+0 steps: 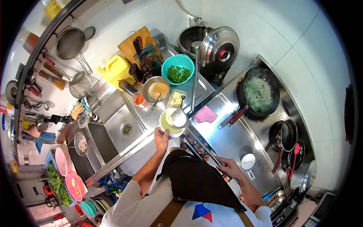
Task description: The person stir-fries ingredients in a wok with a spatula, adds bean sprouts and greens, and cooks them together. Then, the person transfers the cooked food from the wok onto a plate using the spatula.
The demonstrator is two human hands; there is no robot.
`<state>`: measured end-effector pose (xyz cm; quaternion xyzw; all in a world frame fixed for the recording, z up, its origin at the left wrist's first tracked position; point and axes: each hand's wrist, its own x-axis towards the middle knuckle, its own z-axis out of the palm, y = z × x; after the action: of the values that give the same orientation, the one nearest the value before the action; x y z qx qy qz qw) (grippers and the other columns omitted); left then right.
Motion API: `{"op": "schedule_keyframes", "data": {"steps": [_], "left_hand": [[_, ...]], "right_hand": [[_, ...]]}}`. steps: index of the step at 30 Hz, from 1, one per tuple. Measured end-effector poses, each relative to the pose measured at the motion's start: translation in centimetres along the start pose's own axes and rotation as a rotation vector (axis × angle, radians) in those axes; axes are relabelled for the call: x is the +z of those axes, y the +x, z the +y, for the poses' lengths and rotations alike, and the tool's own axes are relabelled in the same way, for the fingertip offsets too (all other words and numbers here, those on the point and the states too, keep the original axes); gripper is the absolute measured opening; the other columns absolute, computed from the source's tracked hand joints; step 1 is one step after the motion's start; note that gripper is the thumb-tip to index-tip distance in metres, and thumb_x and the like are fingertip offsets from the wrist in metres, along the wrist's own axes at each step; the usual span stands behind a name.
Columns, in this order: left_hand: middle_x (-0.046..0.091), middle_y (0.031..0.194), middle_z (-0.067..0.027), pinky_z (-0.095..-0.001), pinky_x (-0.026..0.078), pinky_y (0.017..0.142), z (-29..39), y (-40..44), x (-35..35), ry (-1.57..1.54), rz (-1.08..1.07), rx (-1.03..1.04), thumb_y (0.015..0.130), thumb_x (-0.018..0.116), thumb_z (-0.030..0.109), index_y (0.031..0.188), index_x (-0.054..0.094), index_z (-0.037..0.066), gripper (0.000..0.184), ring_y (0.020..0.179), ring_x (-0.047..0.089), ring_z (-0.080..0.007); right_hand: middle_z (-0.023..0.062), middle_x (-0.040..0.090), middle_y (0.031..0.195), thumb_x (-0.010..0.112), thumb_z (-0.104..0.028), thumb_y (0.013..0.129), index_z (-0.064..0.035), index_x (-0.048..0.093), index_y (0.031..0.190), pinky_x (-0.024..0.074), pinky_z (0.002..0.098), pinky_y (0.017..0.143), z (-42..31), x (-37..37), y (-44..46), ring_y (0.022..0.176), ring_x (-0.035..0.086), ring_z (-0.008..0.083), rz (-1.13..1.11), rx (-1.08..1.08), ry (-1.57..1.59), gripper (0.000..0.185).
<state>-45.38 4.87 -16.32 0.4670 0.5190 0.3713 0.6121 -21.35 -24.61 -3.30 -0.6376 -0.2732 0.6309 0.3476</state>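
Note:
My left hand [162, 139] is closed on the rim of a white bowl [165, 122] with pale yellow liquid in it. In my right hand [228, 167] is the handle of a ladle, whose metal head [178, 118] hangs over the bowl. Just behind the bowl sit a clear container of chopped pale bits [176, 99] and a metal bowl of light brown liquid [157, 90] with a spoon in it. A teal bowl [178, 69] holds chopped greens. To their left is a small tub of orange bits [139, 99].
A pan of shredded pale green food [259, 94] rests on the stove at right, its handle toward me. Smaller pots [283, 136] and a white cup [248, 161] are nearer. The sink [113, 125] lies left; a lidded pot [219, 49] stands at the back.

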Motion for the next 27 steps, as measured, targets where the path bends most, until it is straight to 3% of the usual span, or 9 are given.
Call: {"op": "schedule_keyframes", "data": {"steps": [3,7,11,13,18,21,25,26,27], "left_hand": [[0.057,0.082,-0.0090,-0.0325,0.061,0.054,-0.4,0.6,-0.6,-0.057,0.068,-0.073,0.092,0.064,0.007,0.093,0.043,0.005,0.022,0.065,0.062,-0.0170],[0.059,0.084,-0.0115,-0.0376,0.062,0.057,-1.7,1.7,-3.2,-0.094,0.189,-0.199,0.091,0.065,0.009,0.096,0.043,0.005,0.024,0.067,0.064,-0.0206],[0.061,0.092,-0.0162,-0.0440,0.064,0.064,-3.4,4.3,-5.3,-0.088,0.376,-0.332,0.089,0.067,0.011,0.103,0.041,0.003,0.031,0.075,0.067,-0.0270],[0.061,0.098,-0.0185,-0.0456,0.064,0.070,-5.5,5.7,-6.8,-0.171,0.351,-0.243,0.090,0.066,0.011,0.105,0.039,0.004,0.031,0.082,0.068,-0.0299],[0.060,0.097,-0.0158,-0.0442,0.061,0.075,-6.0,7.0,-7.3,-0.241,0.284,-0.227,0.096,0.064,0.026,0.110,0.037,0.007,0.036,0.082,0.065,-0.0266],[0.061,0.094,-0.0135,-0.0418,0.060,0.072,-5.3,6.3,-7.1,-0.276,0.179,-0.319,0.099,0.059,0.045,0.116,0.037,0.007,0.047,0.081,0.065,-0.0256],[0.060,0.094,-0.0135,-0.0419,0.059,0.062,-4.6,4.0,-5.4,-0.171,0.212,-0.492,0.099,0.053,0.040,0.121,0.041,0.010,0.039,0.077,0.066,-0.0289],[0.060,0.093,-0.0135,-0.0404,0.058,0.059,-4.7,3.3,-4.8,-0.114,0.160,-0.465,0.100,0.053,0.038,0.121,0.041,0.010,0.037,0.076,0.066,-0.0285],[0.060,0.093,-0.0135,-0.0388,0.057,0.057,-4.4,2.6,-4.3,-0.056,0.112,-0.437,0.100,0.053,0.037,0.120,0.041,0.010,0.035,0.075,0.066,-0.0282]], "right_hand": [[-0.0017,0.051,0.063,0.062,-0.004,0.093,-0.0055,0.046,0.148,0.0347,0.0230,0.042,0.6,-0.5,-0.7,0.042,0.040,0.0054,-0.033,0.019,0.318,0.057],[0.0009,0.050,0.061,0.062,-0.005,0.089,-0.0003,0.048,0.145,0.0362,0.0234,0.041,0.6,-1.2,-2.7,0.039,0.041,0.0071,0.050,0.048,0.607,0.058],[0.0023,0.049,0.061,0.060,-0.008,0.089,0.0026,0.052,0.138,0.0347,0.0228,0.038,3.6,-3.8,-5.3,0.038,0.042,0.0091,0.186,-0.151,0.818,0.051],[0.0031,0.051,0.062,0.063,-0.007,0.087,0.0035,0.054,0.134,0.0341,0.0230,0.037,1.0,-5.1,-7.8,0.038,0.044,0.0100,0.378,-0.204,0.829,0.049],[-0.0033,0.057,0.068,0.059,-0.004,0.089,-0.0001,0.053,0.142,0.0336,0.0205,0.043,0.9,-10.1,-10.3,0.047,0.043,0.0024,0.961,-0.204,0.262,0.053],[-0.0035,0.063,0.082,0.060,-0.004,0.090,-0.0035,0.053,0.142,0.0461,0.0254,0.057,1.2,-13.0,-10.1,0.062,0.052,0.0052,1.214,-0.117,-0.462,0.052],[0.0164,0.072,0.091,0.061,-0.007,0.089,-0.0044,0.055,0.139,0.0524,0.0388,0.081,-1.6,-13.8,-9.0,0.076,0.066,0.0309,1.455,-0.279,-0.906,0.051],[0.0261,0.068,0.095,0.062,-0.011,0.089,-0.0056,0.056,0.138,0.0493,0.0434,0.090,-2.6,-13.3,-9.0,0.086,0.064,0.0414,1.416,-0.069,-0.622,0.050],[0.0265,0.068,0.094,0.062,-0.012,0.089,-0.0058,0.056,0.138,0.0497,0.0428,0.088,-2.8,-13.3,-8.7,0.085,0.064,0.0409,1.436,-0.068,-0.595,0.050]]}}
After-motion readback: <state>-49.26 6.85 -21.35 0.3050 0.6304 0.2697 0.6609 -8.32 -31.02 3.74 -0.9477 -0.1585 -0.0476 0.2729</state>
